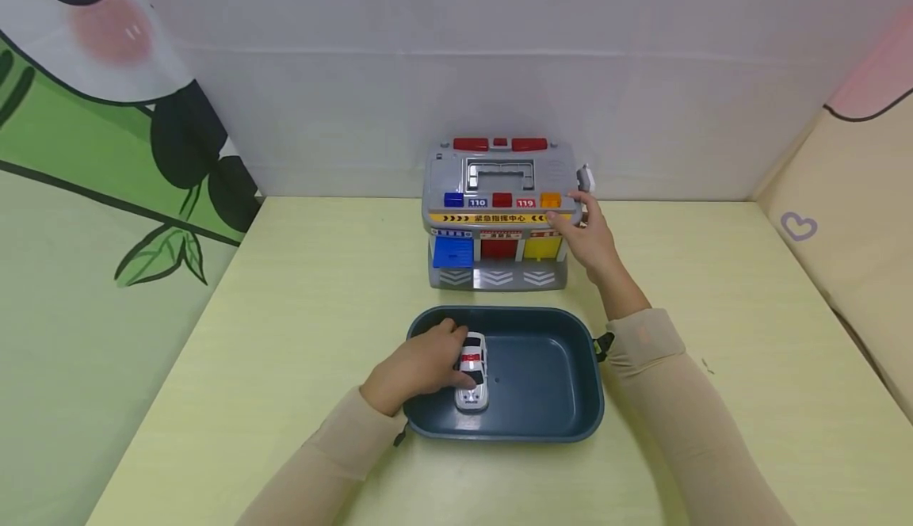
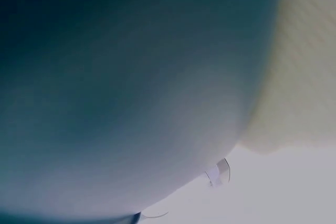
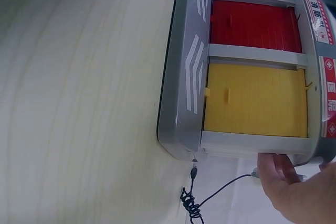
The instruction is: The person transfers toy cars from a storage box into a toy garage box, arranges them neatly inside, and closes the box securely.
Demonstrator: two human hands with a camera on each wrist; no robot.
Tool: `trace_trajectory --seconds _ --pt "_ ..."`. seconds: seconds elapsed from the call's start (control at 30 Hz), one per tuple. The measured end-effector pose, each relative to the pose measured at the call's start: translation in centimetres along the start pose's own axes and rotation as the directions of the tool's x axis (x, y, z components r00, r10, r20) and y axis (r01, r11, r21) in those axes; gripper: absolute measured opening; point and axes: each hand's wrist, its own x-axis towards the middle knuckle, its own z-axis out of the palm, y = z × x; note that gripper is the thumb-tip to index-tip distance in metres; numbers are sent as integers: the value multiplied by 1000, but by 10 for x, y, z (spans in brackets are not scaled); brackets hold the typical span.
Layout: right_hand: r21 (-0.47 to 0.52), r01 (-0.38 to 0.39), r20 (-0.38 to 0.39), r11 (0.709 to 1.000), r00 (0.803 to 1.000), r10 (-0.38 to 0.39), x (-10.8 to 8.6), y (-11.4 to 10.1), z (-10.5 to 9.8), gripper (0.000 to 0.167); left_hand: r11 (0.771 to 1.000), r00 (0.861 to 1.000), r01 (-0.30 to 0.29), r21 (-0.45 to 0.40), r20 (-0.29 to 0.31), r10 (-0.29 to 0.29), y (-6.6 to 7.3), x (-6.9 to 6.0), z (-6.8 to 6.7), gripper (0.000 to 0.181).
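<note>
A white toy police car [image 1: 471, 396] with a red stripe and dark windows lies in the left half of a dark blue tray [image 1: 552, 379]. My left hand [image 1: 421, 361] reaches over the tray's left rim and grips the car, thumb at one end and fingers at the other. Behind the tray stands a grey toy garage [image 1: 499, 279]. With my right hand [image 1: 590, 239] I hold its right end, thumb on the front of the roof and fingers at the side. The garage's blue door [image 1: 453, 253] is raised outward; its red door [image 3: 254, 24] and yellow door [image 3: 255, 100] are down.
A coiled black cord [image 3: 191, 203] hangs by the garage's right side. The pale wooden table [image 1: 321, 272] ends at a white cloth backdrop [image 1: 321, 122]. The left wrist view is mostly filled by a blurred, dark blue tray wall [image 2: 131, 87].
</note>
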Motion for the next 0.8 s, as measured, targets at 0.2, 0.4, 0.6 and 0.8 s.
trace_trajectory --seconds 0.2,0.4,0.6,0.8 --pt "-6 -7 -4 1000 1000 7 0 0 0 65 1000 1000 14 -22 0 -14 2 -1 -1 79" --pt "0 -12 -2 1000 1000 12 0 0 0 65 997 1000 2 -83 -20 -3 2 -3 -2 77" --pt "-3 -6 -4 1000 1000 6 -1 0 0 66 976 999 -21 -215 -50 10 0 -5 1 75" --pt "-5 -4 -3 1000 1000 4 -1 0 0 66 948 995 -65 -313 -91 38 -1 -5 5 76"
